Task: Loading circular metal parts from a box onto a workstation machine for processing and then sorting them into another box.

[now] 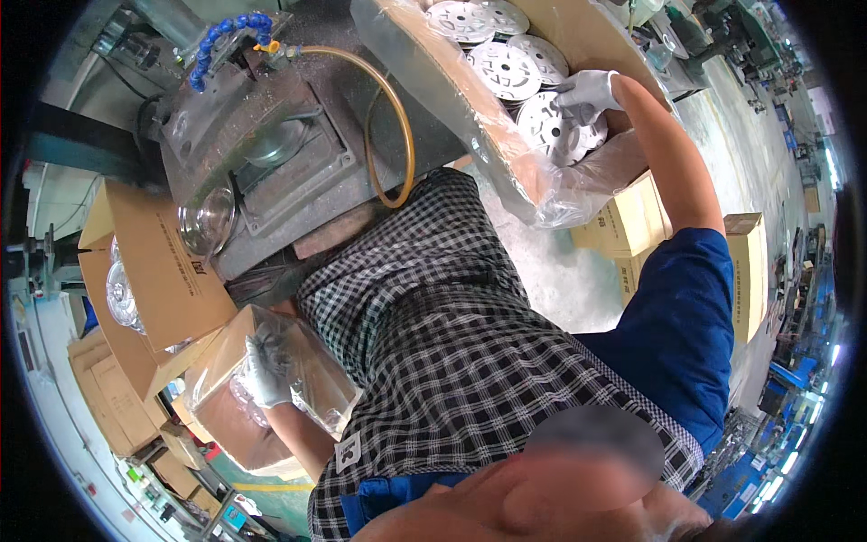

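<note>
Along the left edge of the frame, an open brown cardboard carton [158, 271] is showing shiny round metal pieces inside. Just right of it, at lower left, the white-gloved left hand [264, 372] is reaching into a smaller cardboard box lined with clear plastic film [312, 375]; its fingers are curling around something glinting there, though the film is hiding exactly what, so I cannot tell how firmly it is closing. Above, at upper centre-left, a grey metal machine bed [271, 154] is sitting with a blue segmented coolant hose [221, 41] and a looping amber tube [397, 117]. At upper right, the white-gloved right hand [587, 95] is pinching the edge of a silvery cast-metal disc with cut-out slots [560, 126], lying on top of others stacked in a large plastic-lined cardboard box [488, 135]. That disc is looking rigid, fairly heavy and possibly sharp-edged; gripping by the rim, thumb through a slot, seems safest. Yellowish cartons [632, 221] are stacking below it.
</note>
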Demonstrator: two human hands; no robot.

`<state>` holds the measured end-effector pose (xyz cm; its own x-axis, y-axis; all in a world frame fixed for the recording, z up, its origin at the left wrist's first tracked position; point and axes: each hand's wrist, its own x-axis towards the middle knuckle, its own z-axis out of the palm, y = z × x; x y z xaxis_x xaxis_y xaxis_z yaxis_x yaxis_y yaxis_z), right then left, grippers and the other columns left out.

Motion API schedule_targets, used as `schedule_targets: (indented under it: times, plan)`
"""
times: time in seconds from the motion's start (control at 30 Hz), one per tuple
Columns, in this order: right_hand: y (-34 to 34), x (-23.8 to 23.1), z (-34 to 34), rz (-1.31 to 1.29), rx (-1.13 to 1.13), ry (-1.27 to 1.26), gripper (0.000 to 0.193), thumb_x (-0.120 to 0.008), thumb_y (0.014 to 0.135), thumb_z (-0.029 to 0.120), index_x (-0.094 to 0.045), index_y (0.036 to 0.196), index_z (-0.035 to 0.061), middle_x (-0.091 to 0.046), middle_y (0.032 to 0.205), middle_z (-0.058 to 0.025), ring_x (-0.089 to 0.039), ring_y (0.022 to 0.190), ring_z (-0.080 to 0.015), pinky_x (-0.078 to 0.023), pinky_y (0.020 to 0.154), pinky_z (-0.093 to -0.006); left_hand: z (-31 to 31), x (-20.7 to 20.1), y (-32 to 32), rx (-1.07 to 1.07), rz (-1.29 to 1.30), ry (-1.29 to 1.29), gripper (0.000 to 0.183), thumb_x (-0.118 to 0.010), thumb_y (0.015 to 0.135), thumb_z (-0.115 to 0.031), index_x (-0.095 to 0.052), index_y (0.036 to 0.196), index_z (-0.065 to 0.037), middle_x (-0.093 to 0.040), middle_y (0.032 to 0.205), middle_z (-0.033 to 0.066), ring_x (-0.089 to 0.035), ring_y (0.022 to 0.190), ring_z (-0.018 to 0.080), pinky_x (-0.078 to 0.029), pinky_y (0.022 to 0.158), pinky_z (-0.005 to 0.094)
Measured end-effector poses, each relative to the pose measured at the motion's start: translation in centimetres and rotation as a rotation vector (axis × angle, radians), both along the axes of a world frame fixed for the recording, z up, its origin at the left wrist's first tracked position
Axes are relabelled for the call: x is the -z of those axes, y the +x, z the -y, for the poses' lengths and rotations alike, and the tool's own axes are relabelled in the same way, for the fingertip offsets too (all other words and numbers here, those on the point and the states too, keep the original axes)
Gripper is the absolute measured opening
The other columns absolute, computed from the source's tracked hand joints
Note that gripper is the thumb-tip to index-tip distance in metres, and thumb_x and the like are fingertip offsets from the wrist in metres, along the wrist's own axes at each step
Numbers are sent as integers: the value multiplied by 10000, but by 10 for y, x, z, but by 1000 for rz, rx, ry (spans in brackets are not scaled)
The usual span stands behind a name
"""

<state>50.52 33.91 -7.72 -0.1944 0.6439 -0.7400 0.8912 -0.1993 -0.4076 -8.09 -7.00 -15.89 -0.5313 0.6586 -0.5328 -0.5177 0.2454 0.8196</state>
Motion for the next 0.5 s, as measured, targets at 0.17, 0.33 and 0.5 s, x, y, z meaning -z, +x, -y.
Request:
schedule_targets:
  times: [0.17, 0.33, 0.5]
  plan:
    - [-23, -9, 15, 345, -53, 286, 340, -652, 803, 381, -678, 905, 57, -659, 763, -74, -627, 608, -148, -528, 560, -303, 8, 4, -15, 15, -50, 49, 430, -473, 965, -328, -537, 1215, 17, -607, 1120, 105, -563, 999, 188, -451, 871, 287]
    - [-22, 14, 6, 216, -131, 251, 380, -663, 765, 334, -659, 1026, 59, -685, 860, -104, -632, 713, -213, -507, 705, -340, 23, -10, -27, -84, -27, -86, 454, -482, 960, -344, -512, 1248, 6, -604, 1139, 101, -586, 953, 187, -479, 829, 302]
    - [-20, 33, 1, 76, -293, 316, 277, -529, 862, 213, -664, 822, -25, -681, 815, -138, -637, 723, -199, -486, 728, -341, 74, 10, -79, -60, -414, -65, 363, -506, 935, -339, -589, 1145, -54, -636, 1037, 75, -611, 867, 149, -502, 675, 257]
